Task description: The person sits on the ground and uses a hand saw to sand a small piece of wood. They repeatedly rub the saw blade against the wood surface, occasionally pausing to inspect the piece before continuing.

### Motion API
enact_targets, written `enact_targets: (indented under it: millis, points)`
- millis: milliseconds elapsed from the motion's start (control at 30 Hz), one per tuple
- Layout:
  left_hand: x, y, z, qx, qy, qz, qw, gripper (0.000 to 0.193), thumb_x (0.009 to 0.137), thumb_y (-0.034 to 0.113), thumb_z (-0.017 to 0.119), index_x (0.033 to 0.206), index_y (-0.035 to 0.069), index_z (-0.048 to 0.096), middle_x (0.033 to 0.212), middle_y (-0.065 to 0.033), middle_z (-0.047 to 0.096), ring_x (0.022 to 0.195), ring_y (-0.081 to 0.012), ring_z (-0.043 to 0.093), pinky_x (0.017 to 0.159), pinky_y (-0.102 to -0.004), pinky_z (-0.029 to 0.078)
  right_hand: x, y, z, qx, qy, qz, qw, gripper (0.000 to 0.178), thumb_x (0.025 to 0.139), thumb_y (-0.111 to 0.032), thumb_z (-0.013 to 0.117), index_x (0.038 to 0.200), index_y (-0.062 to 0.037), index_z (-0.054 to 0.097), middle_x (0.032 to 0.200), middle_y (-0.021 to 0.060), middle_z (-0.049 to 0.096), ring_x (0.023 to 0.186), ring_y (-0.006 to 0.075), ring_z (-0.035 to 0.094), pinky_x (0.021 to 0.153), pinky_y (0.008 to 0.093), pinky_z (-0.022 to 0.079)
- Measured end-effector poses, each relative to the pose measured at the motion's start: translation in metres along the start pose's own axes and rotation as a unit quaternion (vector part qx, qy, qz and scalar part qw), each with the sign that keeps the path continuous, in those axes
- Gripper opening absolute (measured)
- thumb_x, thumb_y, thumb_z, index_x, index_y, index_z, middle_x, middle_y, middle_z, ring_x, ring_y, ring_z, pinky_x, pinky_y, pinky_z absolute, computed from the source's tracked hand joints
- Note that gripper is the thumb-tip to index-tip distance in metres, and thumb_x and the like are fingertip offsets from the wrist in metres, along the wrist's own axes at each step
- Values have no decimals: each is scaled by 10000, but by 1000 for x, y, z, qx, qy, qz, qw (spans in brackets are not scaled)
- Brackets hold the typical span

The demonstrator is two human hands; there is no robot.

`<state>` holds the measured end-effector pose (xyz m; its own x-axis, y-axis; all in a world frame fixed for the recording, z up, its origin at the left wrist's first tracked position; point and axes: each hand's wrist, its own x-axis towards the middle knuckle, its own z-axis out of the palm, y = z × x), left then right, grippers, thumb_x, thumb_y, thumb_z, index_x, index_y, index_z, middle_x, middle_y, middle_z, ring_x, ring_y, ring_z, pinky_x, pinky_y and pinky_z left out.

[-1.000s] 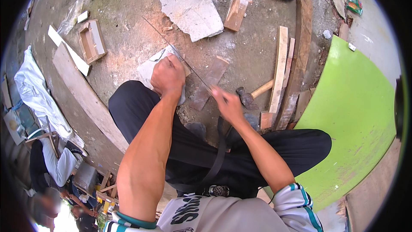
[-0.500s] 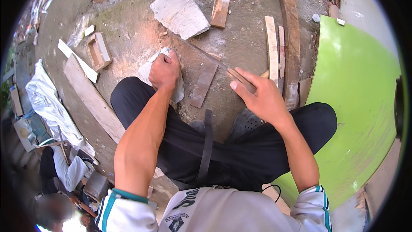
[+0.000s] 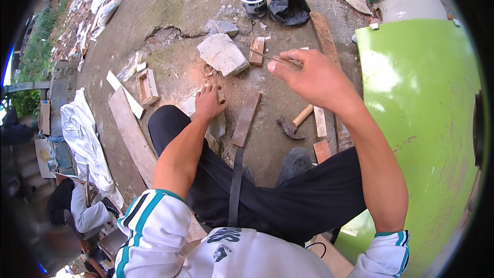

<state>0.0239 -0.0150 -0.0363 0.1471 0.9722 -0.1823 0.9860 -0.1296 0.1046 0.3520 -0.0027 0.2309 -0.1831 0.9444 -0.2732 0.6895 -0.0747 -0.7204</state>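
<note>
1. Thin, straight grey metal tool [image 3: 263,54] is in the right hand [image 3: 316,78], pinched between thumb and fingers.
2. Left hand [image 3: 208,104] lies on a pale, broken stone slab [image 3: 219,125]; I can't tell if it grips anything.
3. Flat, dark brown wooden board [image 3: 246,118] is beside that slab.
4. Wood-handled hammer with a dark metal head [image 3: 296,122] lies nearby.

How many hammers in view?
1. The hammer lies on the ground between the brown board and the pale strip, lower in the picture than the right hand. Others could be hidden under clutter.
</note>
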Motion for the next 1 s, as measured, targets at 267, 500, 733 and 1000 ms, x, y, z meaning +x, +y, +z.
enact_targets:
  millis: [267, 500, 733, 1000]
  points:
    - [-2, 18, -33, -127, 50, -89, 987, 513, 824, 441, 766, 1142, 73, 601, 975, -187, 714, 919, -354, 681, 828, -476, 518, 9, -27, 10, 12, 53, -45, 998, 440, 889, -320, 642, 1191, -9, 722, 1168, 250, 705, 1087, 411, 678, 972, 426, 515]
    - [-14, 26, -122, -434, 190, 58, 879, 461, 800, 279, 862, 1087, 40, 591, 913, -81, 675, 766, -131, 640, 699, -299, 520, 23, -35, 46, 30, 63, -147, 987, 331, 882, -237, 650, 1149, -75, 758, 1012, 216, 744, 971, 374, 719, 875, 416, 551]
    - [-55, 42, -254, -563, 185, 146, 792, 398, 844, 193, 827, 1126, 45, 589, 1017, -44, 655, 910, -102, 614, 793, -281, 516, 13, -88, 73, 92, 11, -208, 974, 371, 883, -205, 651, 1194, -21, 731, 999, 203, 758, 839, 237, 730, 807, 352, 549]
    - [-114, 15, -299, -790, 186, -21, 583, 285, 1028, 221, 443, 1138, 20, 613, 1029, -114, 692, 962, -228, 671, 864, -388, 553, -9, -131, 108, 84, -173, -222, 956, 701, 801, -434, 797, 1306, 33, 660, 914, 93, 720, 810, 154, 658, 750, 309, 526]
